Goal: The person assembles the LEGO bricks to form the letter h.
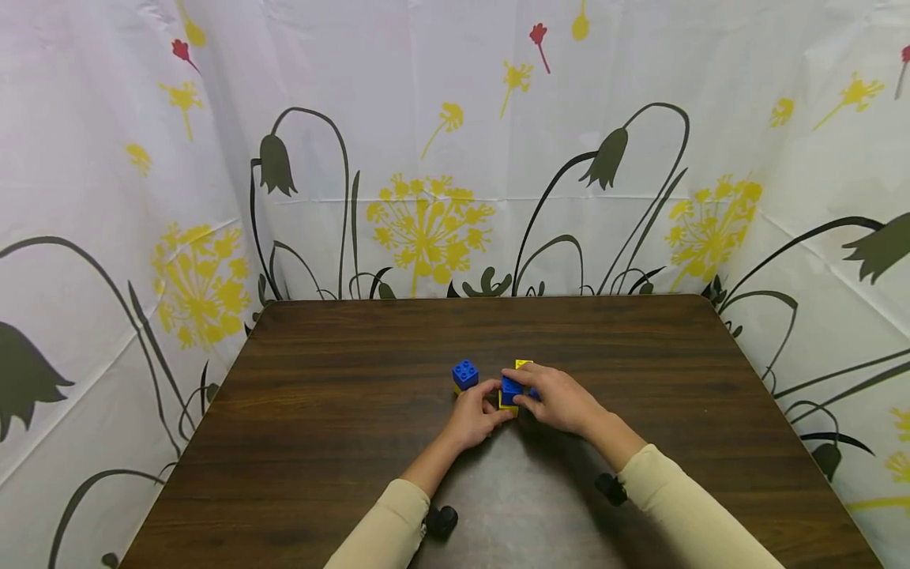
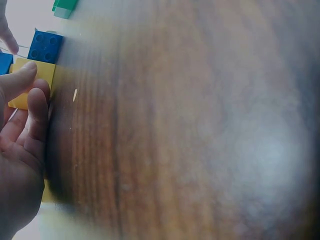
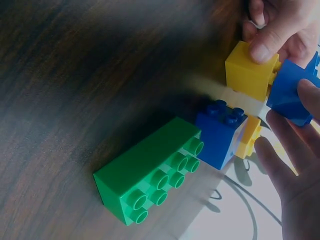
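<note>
My left hand (image 1: 472, 419) (image 2: 20, 150) (image 3: 290, 27) pinches a yellow block (image 1: 508, 408) (image 2: 46, 74) (image 3: 245, 72), its thumb on one side. Between the fingers and thumb of my right hand (image 1: 562, 399) (image 3: 305, 185) is a blue block (image 1: 511, 388) (image 3: 290, 92), above the yellow one in the head view. In the right wrist view the blue block sits slightly tilted at the yellow block's studs, which partly show between them. Whether they are fully joined, I cannot tell.
Left of my hands stands a blue block (image 1: 465, 373) over a yellow one. Just beyond my right hand are another blue block (image 2: 45, 46) (image 3: 220, 132) and a yellow one (image 1: 524, 363) (image 3: 248, 137). A long green block (image 2: 64, 7) (image 3: 150, 167) lies nearby on the table (image 1: 341, 379).
</note>
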Tool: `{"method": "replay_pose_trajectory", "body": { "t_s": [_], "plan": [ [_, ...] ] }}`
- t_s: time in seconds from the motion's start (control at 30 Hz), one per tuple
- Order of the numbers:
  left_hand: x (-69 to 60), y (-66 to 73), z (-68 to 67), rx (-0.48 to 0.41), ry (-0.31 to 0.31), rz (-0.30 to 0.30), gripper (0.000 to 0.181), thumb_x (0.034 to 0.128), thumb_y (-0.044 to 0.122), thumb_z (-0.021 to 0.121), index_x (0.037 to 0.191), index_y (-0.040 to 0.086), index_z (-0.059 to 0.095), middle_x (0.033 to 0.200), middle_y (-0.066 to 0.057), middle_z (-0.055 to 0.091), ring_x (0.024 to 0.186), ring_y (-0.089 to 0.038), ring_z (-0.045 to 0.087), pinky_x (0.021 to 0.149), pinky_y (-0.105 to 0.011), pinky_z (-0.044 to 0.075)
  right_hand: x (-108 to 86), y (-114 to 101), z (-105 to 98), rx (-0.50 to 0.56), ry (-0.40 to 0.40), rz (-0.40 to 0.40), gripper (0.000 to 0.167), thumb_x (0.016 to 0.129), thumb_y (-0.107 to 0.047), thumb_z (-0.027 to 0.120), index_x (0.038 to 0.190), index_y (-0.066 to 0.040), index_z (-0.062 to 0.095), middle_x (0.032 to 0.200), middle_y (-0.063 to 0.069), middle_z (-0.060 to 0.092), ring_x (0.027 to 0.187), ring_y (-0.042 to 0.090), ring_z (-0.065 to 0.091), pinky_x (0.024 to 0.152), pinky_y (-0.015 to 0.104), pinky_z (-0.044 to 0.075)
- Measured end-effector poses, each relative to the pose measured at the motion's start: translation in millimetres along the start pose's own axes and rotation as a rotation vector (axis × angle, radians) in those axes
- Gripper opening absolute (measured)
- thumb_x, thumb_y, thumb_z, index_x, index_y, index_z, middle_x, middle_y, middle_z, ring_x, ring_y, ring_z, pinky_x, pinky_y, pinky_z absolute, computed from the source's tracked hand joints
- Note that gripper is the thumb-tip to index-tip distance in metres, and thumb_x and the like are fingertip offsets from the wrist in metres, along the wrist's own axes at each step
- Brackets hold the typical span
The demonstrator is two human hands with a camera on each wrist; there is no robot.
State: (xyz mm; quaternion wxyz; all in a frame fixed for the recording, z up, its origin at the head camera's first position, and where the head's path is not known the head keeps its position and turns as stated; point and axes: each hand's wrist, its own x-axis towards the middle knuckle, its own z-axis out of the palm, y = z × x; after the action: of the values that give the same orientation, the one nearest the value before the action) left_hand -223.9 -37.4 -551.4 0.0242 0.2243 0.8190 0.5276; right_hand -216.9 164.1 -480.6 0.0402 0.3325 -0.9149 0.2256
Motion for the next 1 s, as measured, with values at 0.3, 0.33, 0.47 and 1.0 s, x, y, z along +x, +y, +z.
{"method": "replay_pose_trajectory", "body": {
  "t_s": [0.3, 0.33, 0.47, 1.0],
  "plan": [
    [0.3, 3.0, -0.6, 0.004, -0.019, -0.087, 0.044, 0.0834, 0.009, 0.079, 0.124, 0.004, 0.062, 0.08, -0.006, 0.067, 0.05, -0.007, 0.056, 0.044, -0.023, 0.047, -0.9, -2.4, 1.3, 0.011, 0.007, -0.01, 0.048, 0.09, -0.018, 0.073, 0.135, -0.011, 0.06, 0.115, 0.006, 0.064, 0.095, 0.02, 0.063, 0.081, 0.039, 0.054],
    [0.1, 3.2, -0.8, 0.004, -0.022, -0.09, 0.044, 0.0837, 0.009, 0.079, 0.124, 0.004, 0.062, 0.079, -0.006, 0.067, 0.05, -0.007, 0.056, 0.044, -0.023, 0.047, -0.9, -2.8, 1.5, 0.012, 0.006, -0.008, 0.047, 0.09, -0.018, 0.073, 0.135, -0.011, 0.06, 0.115, 0.006, 0.064, 0.094, 0.021, 0.063, 0.081, 0.039, 0.054],
    [-0.2, 3.9, -1.5, 0.002, -0.023, -0.083, 0.044, 0.0837, 0.008, 0.078, 0.124, 0.004, 0.062, 0.083, -0.007, 0.068, 0.05, -0.006, 0.056, 0.044, -0.023, 0.047, -0.9, -3.5, 1.9, 0.004, 0.009, 0.0, 0.047, 0.089, -0.018, 0.074, 0.134, -0.012, 0.061, 0.114, 0.005, 0.065, 0.094, 0.021, 0.064, 0.081, 0.039, 0.055],
    [-1.2, 5.4, -1.8, -0.035, -0.028, -0.091, 0.045, 0.0838, 0.01, 0.079, 0.125, 0.01, 0.061, 0.067, -0.008, 0.066, 0.044, -0.008, 0.054, 0.04, -0.024, 0.047, 7.0, -5.5, 0.5, -0.032, -0.016, -0.007, 0.046, 0.086, -0.014, 0.077, 0.13, -0.012, 0.065, 0.109, 0.005, 0.066, 0.086, 0.021, 0.065, 0.076, 0.038, 0.055]
  ]
}}
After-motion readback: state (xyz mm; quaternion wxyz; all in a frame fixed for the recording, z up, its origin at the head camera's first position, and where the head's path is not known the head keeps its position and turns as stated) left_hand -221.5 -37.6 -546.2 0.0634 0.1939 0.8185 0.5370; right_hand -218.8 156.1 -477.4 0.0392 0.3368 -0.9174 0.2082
